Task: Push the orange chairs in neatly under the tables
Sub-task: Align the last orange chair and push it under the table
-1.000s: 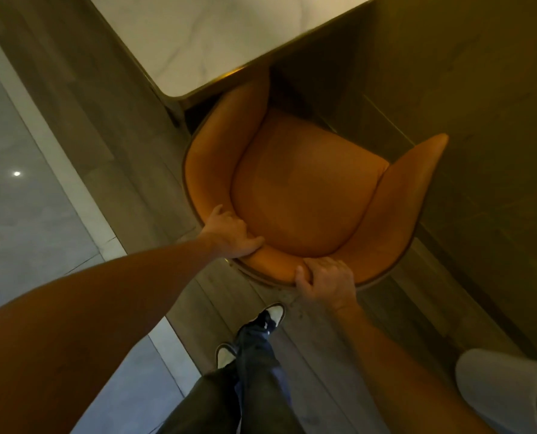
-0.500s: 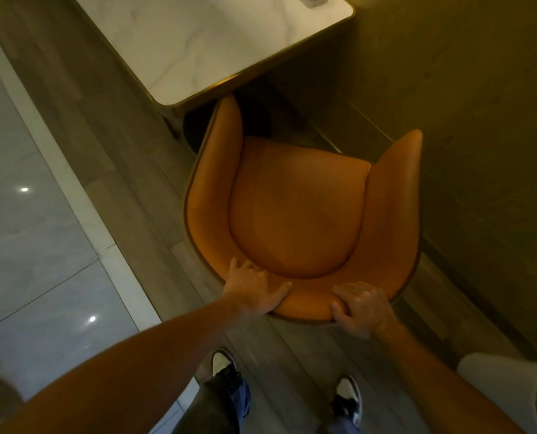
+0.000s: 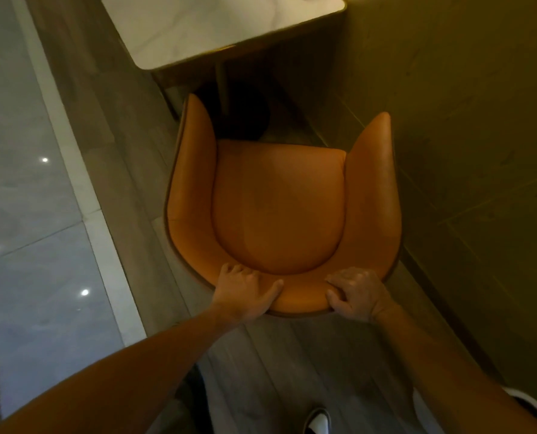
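Both your hands grasp the orange chair (image 3: pixel 279 208)'s backrest, left hand (image 3: pixel 245 292) beside right hand (image 3: pixel 359 292). It now sits squarer but farther from the marble table (image 3: pixel 217 26) than a second ago; you likely need a straight push.

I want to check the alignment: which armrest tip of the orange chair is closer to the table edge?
The left armrest tip: it reaches almost under the marble table, while the right armrest tip stays farther back, beside the wall.
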